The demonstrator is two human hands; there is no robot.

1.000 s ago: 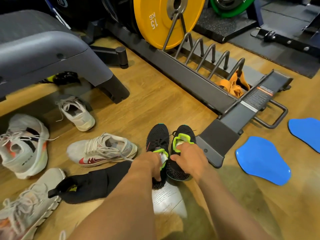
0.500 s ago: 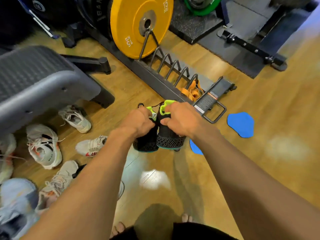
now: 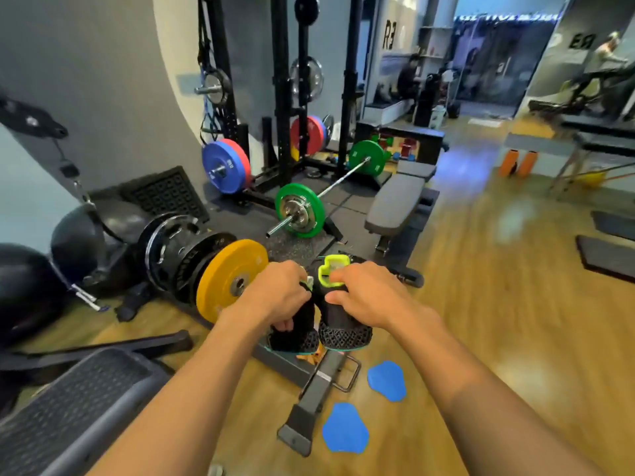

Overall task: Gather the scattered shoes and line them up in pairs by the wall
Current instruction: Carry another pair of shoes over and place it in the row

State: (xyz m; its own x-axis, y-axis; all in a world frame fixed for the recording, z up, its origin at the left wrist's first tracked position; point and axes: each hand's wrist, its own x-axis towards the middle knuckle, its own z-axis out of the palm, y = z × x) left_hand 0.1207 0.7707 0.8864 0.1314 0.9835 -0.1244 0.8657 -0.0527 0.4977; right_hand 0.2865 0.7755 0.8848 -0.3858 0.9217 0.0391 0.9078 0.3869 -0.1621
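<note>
**Position.** Held off the floor in front of the body, side by side and touching: left shoe (image 3: pixel 295 336) in left hand (image 3: pixel 280 298), right shoe (image 3: pixel 347 333) in right hand (image 3: pixel 366 297). Located above the end of the rack (image 3: pixel 309 396), just right of the yellow plate (image 3: pixel 233 280), with blue pads (image 3: pixel 386 381) on the floor below.

**Grip.** Left hand: curled tight round the collar, fingertips (image 3: pixel 285 325) tucked under at the heel. Right hand: clamped over the collar, green tongue (image 3: pixel 331 271) standing up past the knuckles.

**Handling.** Probably light. Knit upper soft and collapsible; lattice sole springy but firmer. Neither fragile nor slippery. Best taken at the heel collar, as here, or pinched at both heels in one hand to free the other. Avoid hanging from tongue or laces; expect swing.

**Orientation.** Heels toward the body, soles down. Long axis running away from the body, toward the bench (image 3: pixel 395 204). Toes hidden behind the hands. Roughly parallel to each other.

**Next.** Carry to the wall (image 3: pixel 103 80), nearest one in view at left. Set down together, square to the wall, kept as a pair. No other shoes in view.
</note>
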